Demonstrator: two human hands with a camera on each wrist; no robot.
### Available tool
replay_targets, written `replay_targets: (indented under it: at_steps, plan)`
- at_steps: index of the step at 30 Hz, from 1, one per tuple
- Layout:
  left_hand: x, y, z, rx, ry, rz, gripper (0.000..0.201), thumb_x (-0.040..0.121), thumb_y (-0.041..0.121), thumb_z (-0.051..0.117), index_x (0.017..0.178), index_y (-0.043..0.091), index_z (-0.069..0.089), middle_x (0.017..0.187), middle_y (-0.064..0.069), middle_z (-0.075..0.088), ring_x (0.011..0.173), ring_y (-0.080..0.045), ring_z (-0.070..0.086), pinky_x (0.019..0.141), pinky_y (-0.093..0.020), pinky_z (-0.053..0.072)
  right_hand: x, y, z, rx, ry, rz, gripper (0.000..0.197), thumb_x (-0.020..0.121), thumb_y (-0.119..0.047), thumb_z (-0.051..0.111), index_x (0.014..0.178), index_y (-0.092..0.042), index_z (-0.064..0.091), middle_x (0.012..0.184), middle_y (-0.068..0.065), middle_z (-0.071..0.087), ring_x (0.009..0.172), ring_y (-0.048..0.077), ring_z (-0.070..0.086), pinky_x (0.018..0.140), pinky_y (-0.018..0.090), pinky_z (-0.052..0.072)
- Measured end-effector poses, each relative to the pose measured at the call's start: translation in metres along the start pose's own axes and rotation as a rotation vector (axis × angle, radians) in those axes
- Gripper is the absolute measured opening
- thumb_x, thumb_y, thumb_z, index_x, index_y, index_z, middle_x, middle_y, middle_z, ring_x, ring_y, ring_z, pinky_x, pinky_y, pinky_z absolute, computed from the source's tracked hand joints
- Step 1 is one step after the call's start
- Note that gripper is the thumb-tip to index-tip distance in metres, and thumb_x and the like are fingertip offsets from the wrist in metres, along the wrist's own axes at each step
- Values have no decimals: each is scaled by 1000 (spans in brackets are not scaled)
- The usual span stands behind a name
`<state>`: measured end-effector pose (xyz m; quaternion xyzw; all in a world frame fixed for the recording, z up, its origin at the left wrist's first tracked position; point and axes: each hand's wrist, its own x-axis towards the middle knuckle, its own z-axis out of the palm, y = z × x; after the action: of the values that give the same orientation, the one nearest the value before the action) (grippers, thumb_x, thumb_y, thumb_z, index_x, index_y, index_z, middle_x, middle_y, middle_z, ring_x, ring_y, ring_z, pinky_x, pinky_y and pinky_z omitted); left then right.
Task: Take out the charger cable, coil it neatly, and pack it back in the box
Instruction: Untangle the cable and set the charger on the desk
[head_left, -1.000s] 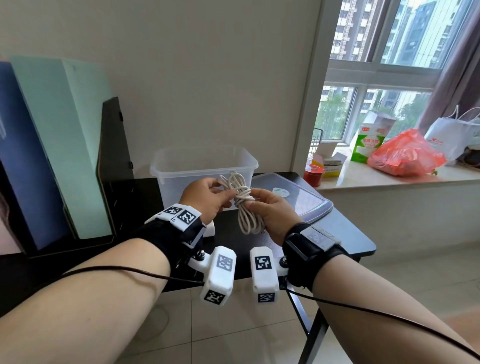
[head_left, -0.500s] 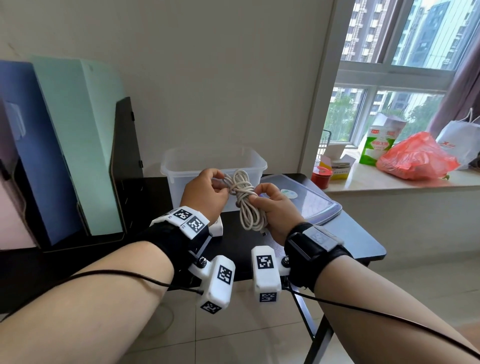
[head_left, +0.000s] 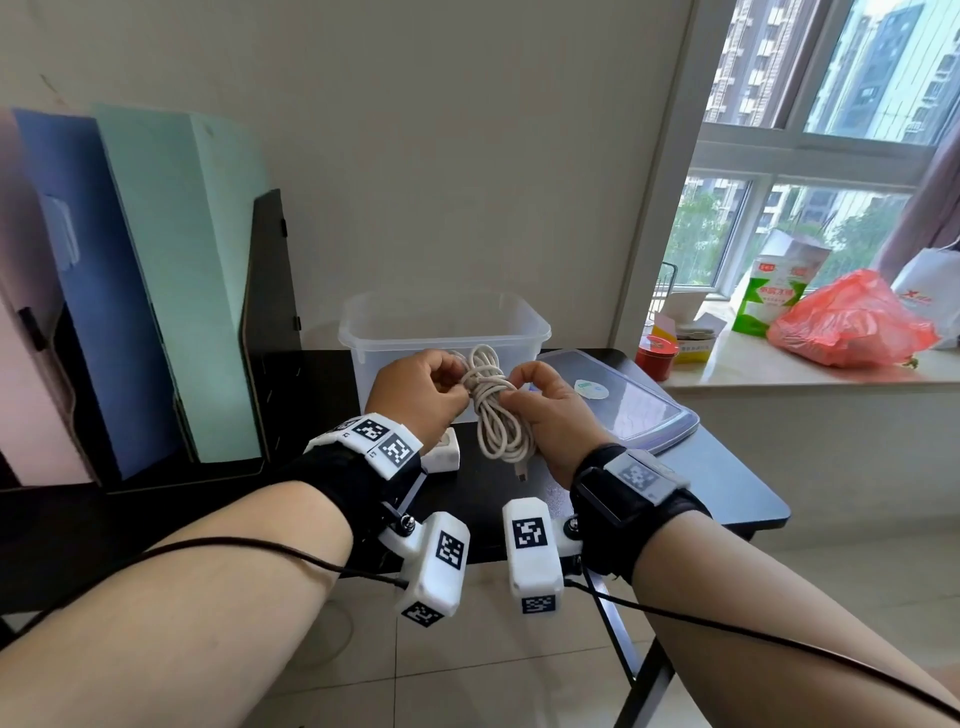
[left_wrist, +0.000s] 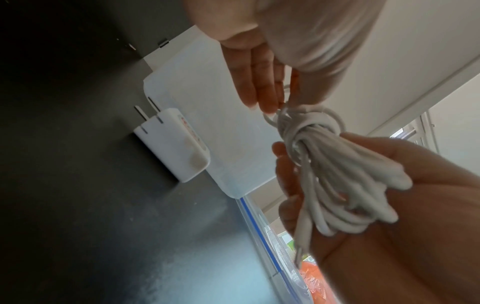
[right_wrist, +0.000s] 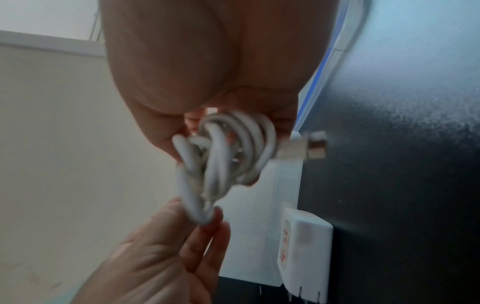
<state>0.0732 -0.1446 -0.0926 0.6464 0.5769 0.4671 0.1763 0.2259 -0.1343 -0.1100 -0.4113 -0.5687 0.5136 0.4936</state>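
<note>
A white charger cable (head_left: 498, 410) hangs as a bundle of loops, wrapped round its upper part, above the black table (head_left: 727, 483). My right hand (head_left: 540, 410) grips the bundle (left_wrist: 337, 181) in its curled fingers. My left hand (head_left: 421, 389) pinches a strand at the wrapped top (left_wrist: 280, 111). The cable's metal plug (right_wrist: 309, 148) sticks out below the loops (right_wrist: 228, 152). The clear plastic box (head_left: 447, 322) stands open just behind both hands. A white charger block (left_wrist: 171, 142) lies on the table in front of the box.
The box's lid (head_left: 623, 400) lies flat to the right of the box. Coloured file holders (head_left: 171, 291) stand at the left. A red tin (head_left: 657, 356), cartons and an orange bag (head_left: 847, 327) sit on the window sill at the right.
Both hands have lifted the bundle slightly and closer to the box. The left hand's fingers have shifted at the wrapped top of the cable.
</note>
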Motion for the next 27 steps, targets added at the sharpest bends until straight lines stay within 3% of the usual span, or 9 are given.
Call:
replay_targets:
  at_steps: [3,5,8,12,16,19,23,25,27]
  plan:
    - [2,-3,0,70,19,-22,4,79,19,65,83,19,66,77,7,65,71,-14,61,71,-24,50,2,1,3,-145,10,-76,19,81,-10,67,69,-23,59,68,-1,63,59,12,57,58,22,45]
    - [3,-6,0,111,19,-36,8,79,17,63,87,16,66,81,3,65,72,-14,59,72,-24,47,3,2,5,-321,18,-102,22,79,-14,70,63,-23,59,68,-1,61,64,14,53,64,27,43]
    - [3,-8,0,133,-8,-47,11,81,17,62,90,16,67,87,1,69,77,-15,61,77,-27,50,4,0,6,-489,42,-97,24,84,-19,64,63,-24,55,65,-3,58,59,13,50,63,32,46]
    - [3,-8,-1,185,-48,-54,8,82,19,60,89,19,64,93,-1,72,82,-19,65,82,-34,53,3,-1,8,-570,66,-80,24,90,-20,55,67,-24,49,66,-1,57,62,18,55,72,38,54]
    - [6,-4,-1,210,-47,-57,11,83,17,57,92,17,64,95,-2,70,82,-17,62,78,-28,49,0,2,12,-454,95,-67,21,88,-24,55,66,-25,54,69,4,62,70,27,59,77,54,55]
    - [9,0,-2,222,-55,-56,14,84,16,56,94,15,64,95,-3,69,82,-19,60,76,-28,49,-1,-1,10,-422,84,-50,22,89,-21,54,67,-23,53,68,6,62,69,28,59,77,57,54]
    - [14,-8,-8,134,7,-178,13,87,14,53,96,12,62,91,-3,67,73,-18,61,72,-29,51,-4,-11,3,-262,44,-17,23,94,-11,47,72,-15,51,82,19,65,69,29,60,68,46,54]
    - [12,-6,-9,-140,-14,-281,8,89,11,51,91,13,58,98,-11,71,70,-17,66,74,-36,58,-5,-14,0,-60,76,6,23,96,-10,42,75,-10,50,83,13,65,66,26,62,60,37,55]
    - [8,4,-10,-254,-48,-320,6,92,18,51,91,14,56,103,-13,69,72,-16,65,63,-31,58,-6,-17,2,111,112,30,23,98,-11,39,77,-9,48,84,10,66,65,23,63,55,32,56]
